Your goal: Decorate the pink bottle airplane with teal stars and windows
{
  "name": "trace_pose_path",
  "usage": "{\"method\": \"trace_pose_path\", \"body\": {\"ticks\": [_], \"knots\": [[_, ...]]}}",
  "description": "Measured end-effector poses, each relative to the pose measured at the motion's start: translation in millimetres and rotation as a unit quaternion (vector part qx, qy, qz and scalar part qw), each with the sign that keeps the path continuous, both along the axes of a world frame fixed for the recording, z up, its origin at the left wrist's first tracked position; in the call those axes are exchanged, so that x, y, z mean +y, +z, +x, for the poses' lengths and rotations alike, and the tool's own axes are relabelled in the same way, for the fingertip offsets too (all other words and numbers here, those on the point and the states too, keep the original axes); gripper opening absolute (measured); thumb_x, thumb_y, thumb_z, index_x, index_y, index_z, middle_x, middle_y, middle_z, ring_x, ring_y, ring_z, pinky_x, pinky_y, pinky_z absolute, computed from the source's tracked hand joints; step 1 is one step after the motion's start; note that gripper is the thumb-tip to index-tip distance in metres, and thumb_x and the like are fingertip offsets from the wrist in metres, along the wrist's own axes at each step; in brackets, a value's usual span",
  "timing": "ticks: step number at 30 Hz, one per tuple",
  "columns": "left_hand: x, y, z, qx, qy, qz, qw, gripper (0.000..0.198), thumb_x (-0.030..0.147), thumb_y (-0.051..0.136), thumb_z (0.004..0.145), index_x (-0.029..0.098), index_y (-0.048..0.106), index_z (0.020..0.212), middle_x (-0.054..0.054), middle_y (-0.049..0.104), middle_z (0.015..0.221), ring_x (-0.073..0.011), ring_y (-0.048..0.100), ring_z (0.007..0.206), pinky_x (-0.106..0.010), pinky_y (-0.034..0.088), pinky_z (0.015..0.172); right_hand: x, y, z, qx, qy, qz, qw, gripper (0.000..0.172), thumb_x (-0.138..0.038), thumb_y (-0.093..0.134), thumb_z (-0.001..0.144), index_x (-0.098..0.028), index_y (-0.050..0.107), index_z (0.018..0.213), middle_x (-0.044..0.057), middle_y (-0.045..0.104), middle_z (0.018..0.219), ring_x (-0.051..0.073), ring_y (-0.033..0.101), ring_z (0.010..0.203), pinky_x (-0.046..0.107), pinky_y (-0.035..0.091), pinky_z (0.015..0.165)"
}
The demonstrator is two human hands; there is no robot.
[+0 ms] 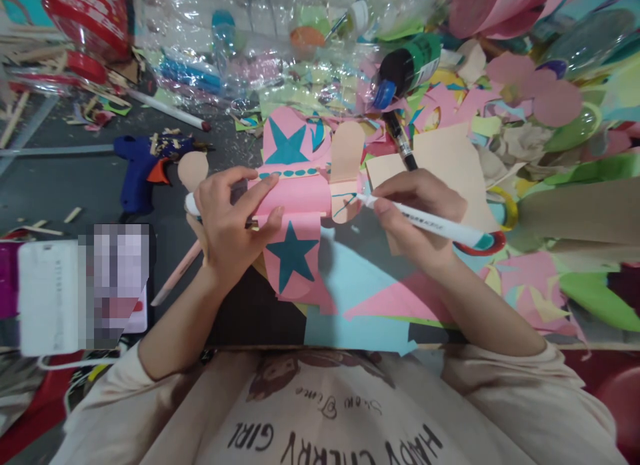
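Observation:
A pink paper craft [295,197] with teal stars and a strip of teal ovals lies before me on the table. My left hand [233,215] presses on its left end, fingers spread across the pink paper. In my right hand [417,215] is a white marker [430,225] with a teal end, held like a pen. Its tip touches the lower lobe of a peach paper piece [347,148] at the craft's right side. Thin teal lines show on that lobe. A peach paper disc [193,170] sits just left of my left hand.
A blue glue gun [137,168] and a phone [135,278] lie at left. Behind the craft are clear plastic, paper scraps, a green bottle [417,61] and a black marker [400,141]. Red-handled scissors [480,246] lie under my right wrist. Blue paper [345,271] is in front.

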State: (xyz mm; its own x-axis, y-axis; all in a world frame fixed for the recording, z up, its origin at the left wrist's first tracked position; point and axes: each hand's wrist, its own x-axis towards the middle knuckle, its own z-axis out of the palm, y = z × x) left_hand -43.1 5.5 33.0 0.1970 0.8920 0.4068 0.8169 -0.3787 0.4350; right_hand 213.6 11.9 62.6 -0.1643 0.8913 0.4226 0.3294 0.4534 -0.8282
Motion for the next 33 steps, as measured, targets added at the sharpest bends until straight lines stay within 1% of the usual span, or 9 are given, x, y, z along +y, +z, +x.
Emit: {"method": "trace_pose_path", "body": {"ticks": [3,6,9,13,18,21,27,30,33], "knots": [[-0.9,2.0,0.6,0.007,0.003,-0.001,1.000,0.037,0.041,0.063,0.091,0.038,0.067,0.128,-0.008,0.066,0.122,-0.0314,0.061,0.108,-0.051,0.044,0.097,4.4,2.0,3.2,0.027,0.001,-0.069,0.997,0.011,-0.034,0.069,0.091,-0.025,0.068,0.086,0.000,0.071,0.071,0.015,0.067,0.059,0.028,0.054,0.051],[-1.2,2.7,0.6,0.009,0.003,0.005,1.000,0.037,0.041,0.063,0.091,0.037,0.067,0.127,-0.008,0.066,0.122,-0.0317,0.061,0.109,-0.051,0.044,0.097,5.5,0.1,2.0,0.040,0.012,-0.103,0.994,0.012,-0.037,0.070,0.090,-0.025,0.069,0.089,0.001,0.074,0.078,0.017,0.072,0.068,0.031,0.059,0.060],[-0.9,2.8,0.4,0.015,0.005,-0.002,1.000,0.037,0.042,0.062,0.091,0.038,0.067,0.127,-0.008,0.066,0.121,-0.0315,0.060,0.110,-0.051,0.044,0.097,4.4,-2.1,0.1,0.046,0.015,-0.110,0.993,0.010,-0.035,0.070,0.090,-0.025,0.069,0.092,0.001,0.075,0.082,0.017,0.074,0.072,0.031,0.060,0.063],[-0.2,2.8,-0.1,0.009,-0.002,-0.007,1.000,0.037,0.043,0.062,0.091,0.037,0.067,0.127,-0.008,0.065,0.121,-0.0321,0.060,0.110,-0.052,0.044,0.098,4.1,-3.0,0.3,0.041,0.020,-0.119,0.992,0.007,-0.032,0.069,0.091,-0.026,0.068,0.093,0.001,0.075,0.081,0.018,0.074,0.073,0.031,0.060,0.063],[-0.1,2.4,-0.7,0.012,-0.001,-0.011,1.000,0.037,0.043,0.062,0.091,0.038,0.067,0.128,-0.008,0.065,0.122,-0.0320,0.060,0.111,-0.052,0.044,0.099,5.5,-1.0,1.3,0.012,0.013,-0.116,0.993,0.007,-0.033,0.069,0.091,-0.026,0.068,0.092,0.002,0.074,0.083,0.018,0.073,0.073,0.033,0.058,0.064],[-0.3,2.5,-1.1,0.015,0.000,-0.012,1.000,0.038,0.043,0.062,0.091,0.039,0.065,0.129,-0.008,0.065,0.123,-0.0319,0.060,0.112,-0.053,0.043,0.100,5.1,0.7,0.5,0.019,0.021,-0.130,0.991,0.006,-0.031,0.068,0.091,-0.026,0.068,0.093,0.002,0.074,0.083,0.020,0.073,0.076,0.034,0.058,0.065],[-0.7,3.0,-0.2,0.016,-0.002,-0.007,1.000,0.037,0.041,0.062,0.092,0.038,0.065,0.129,-0.008,0.065,0.122,-0.0314,0.060,0.111,-0.052,0.044,0.099,2.6,5.4,-1.5,0.026,0.036,-0.142,0.989,0.004,-0.030,0.068,0.091,-0.026,0.068,0.090,0.002,0.075,0.080,0.019,0.072,0.072,0.033,0.056,0.062],[-0.2,2.2,0.2,0.022,0.000,0.008,1.000,0.038,0.041,0.063,0.091,0.036,0.066,0.129,-0.008,0.066,0.121,-0.0305,0.061,0.109,-0.050,0.045,0.097,1.1,8.5,-2.2,0.016,0.034,-0.157,0.987,0.007,-0.030,0.068,0.091,-0.024,0.068,0.087,0.002,0.075,0.078,0.018,0.070,0.068,0.032,0.053,0.059],[0.3,1.6,-0.1,0.020,-0.003,0.004,1.000,0.038,0.042,0.061,0.092,0.035,0.066,0.129,-0.009,0.065,0.122,-0.0309,0.060,0.109,-0.051,0.044,0.097,0.4,9.3,-2.5,-0.008,0.032,-0.157,0.987,0.012,-0.032,0.068,0.090,-0.023,0.069,0.082,0.003,0.075,0.078,0.017,0.066,0.066,0.031,0.051,0.057]]}}
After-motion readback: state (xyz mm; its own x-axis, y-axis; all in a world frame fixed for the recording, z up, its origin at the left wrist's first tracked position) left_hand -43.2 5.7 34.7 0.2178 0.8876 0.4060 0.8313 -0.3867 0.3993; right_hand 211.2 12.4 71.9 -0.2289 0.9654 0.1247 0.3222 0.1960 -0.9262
